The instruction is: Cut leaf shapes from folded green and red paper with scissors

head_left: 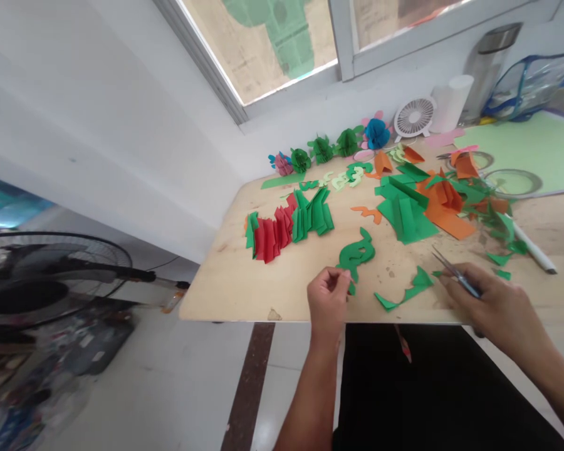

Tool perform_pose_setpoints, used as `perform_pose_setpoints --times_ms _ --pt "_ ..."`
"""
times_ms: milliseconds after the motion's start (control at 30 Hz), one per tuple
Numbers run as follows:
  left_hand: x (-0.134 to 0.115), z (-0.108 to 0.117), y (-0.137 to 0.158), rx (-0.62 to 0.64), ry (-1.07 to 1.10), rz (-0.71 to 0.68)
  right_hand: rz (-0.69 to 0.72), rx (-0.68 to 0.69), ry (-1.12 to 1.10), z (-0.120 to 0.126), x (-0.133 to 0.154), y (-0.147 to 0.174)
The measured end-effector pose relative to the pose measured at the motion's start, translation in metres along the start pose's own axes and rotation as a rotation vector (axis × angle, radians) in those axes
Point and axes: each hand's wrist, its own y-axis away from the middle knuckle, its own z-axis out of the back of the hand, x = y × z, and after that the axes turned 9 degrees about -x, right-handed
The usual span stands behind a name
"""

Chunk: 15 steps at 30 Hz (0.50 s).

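Observation:
My left hand [329,297] is closed in a pinch on the lower end of a green paper cutout [357,252], which has curved edges and small openings. In my right hand [491,307] is a pair of scissors [465,282], blades pointing up and left over the table. Between the hands lies a jagged green paper scrap [407,291]. Left of the cutout stand folded red paper pieces [272,232] and folded green paper pieces [313,213]. An orange paper cutout [369,214] lies farther back.
Green and orange paper [407,213] is heaped at the right, beside a white marker [529,244]. Paper turtles [322,149] line the wall near a small white fan [414,118] and a steel flask [491,69]. Tape rolls [512,181] rest on a light green sheet [545,150].

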Motion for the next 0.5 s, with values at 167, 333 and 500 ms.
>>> perform_pose_setpoints --times_ms 167,333,500 --pt "0.015 0.006 -0.011 -0.157 -0.253 -0.280 0.148 -0.060 0.020 -0.016 -0.004 0.007" --pt "0.020 0.004 0.023 0.151 -0.616 -0.812 0.086 -0.038 -0.149 -0.017 0.004 0.009" --pt "0.011 0.000 0.024 0.466 -0.865 -0.944 -0.058 -0.140 -0.206 0.004 0.006 0.001"
